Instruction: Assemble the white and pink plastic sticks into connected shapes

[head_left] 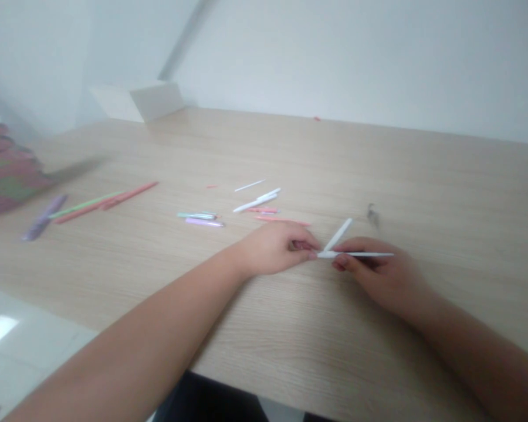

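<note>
so, close in, the left hand [270,249] pinches tightly on the end of a white stick [363,254], the right hand [378,278] gripping it too; a second white stick [338,234] points toward 1 o'clock; pastel sticks [205,222] lie farther off at 11 o'clock.

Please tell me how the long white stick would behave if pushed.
The white stick looks thin and light, so it would probably shift easily. It runs straight past the right hand, so it seems fairly stiff. Its slim, rounded look suggests it might roll on the table.
</note>
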{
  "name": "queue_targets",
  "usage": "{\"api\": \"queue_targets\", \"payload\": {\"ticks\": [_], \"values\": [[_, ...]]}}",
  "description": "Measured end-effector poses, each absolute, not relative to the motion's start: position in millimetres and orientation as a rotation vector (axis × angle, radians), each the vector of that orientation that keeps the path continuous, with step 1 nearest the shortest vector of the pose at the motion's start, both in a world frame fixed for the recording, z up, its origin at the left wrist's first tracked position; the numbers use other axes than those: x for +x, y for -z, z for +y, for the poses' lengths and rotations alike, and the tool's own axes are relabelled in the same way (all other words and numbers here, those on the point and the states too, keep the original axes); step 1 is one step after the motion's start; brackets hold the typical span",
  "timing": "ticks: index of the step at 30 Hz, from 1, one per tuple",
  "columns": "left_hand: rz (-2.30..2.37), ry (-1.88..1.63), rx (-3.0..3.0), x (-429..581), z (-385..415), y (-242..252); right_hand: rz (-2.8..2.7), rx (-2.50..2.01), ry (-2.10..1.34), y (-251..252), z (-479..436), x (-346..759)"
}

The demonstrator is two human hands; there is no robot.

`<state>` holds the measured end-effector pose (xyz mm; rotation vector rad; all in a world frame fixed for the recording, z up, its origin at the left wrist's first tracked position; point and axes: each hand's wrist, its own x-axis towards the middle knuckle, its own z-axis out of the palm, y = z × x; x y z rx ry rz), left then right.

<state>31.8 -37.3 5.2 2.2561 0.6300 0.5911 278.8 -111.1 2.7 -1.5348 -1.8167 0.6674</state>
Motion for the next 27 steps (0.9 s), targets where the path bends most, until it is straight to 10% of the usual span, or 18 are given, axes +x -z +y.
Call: {"api": "queue_targets", "payload": {"ticks": [27], "values": [[0.968,-1.148,1.899,16.7,-14.1,-8.3,-1.763,-1.548,-0.622,-6.7,-114.0,271.9]]}}
